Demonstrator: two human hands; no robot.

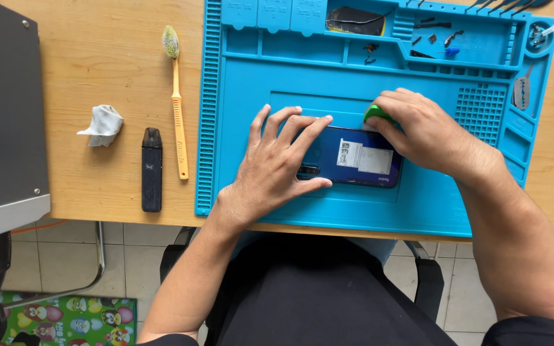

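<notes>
Left hand (pixel 277 163) flat on phone (pixel 360 160), right hand (pixel 418 128) pinching green pick (pixel 376 114)

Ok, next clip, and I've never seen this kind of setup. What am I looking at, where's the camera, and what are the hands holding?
The camera sits on the person's head, looking down at a wooden table. There is no machine, only two bare hands. The left hand presses flat on a dark blue phone lying back-up on a blue silicone repair mat. The right hand pinches a green pick at the phone's top edge. Left of the mat lie an orange toothbrush, a black stick-shaped device and a crumpled white cloth.
</notes>
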